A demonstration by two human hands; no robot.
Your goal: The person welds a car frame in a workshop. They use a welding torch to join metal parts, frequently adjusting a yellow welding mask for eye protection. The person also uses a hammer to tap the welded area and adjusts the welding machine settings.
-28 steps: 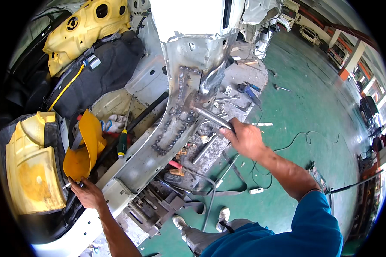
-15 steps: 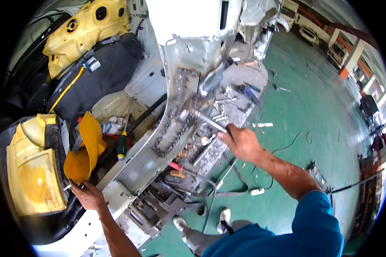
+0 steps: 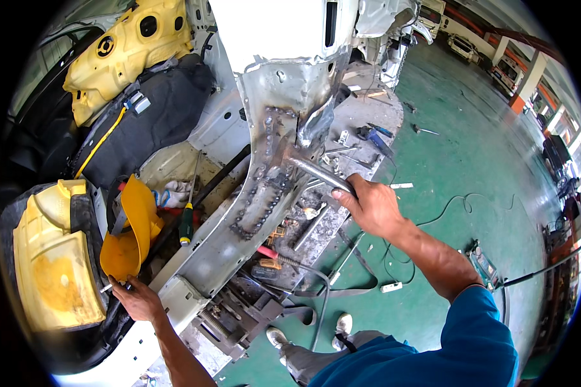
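Head view: right hand (image 3: 376, 208), wrapped around steel hammer with silver tubular handle (image 3: 317, 171); hammer head at bead-welded bare grey metal car pillar (image 3: 259, 216). Left hand (image 3: 139, 300), fingers bent, at lower edge of curved yellow shield (image 3: 119, 253); cannot tell whether gripping. Green-handled screwdriver (image 3: 186, 224) between shield and pillar.
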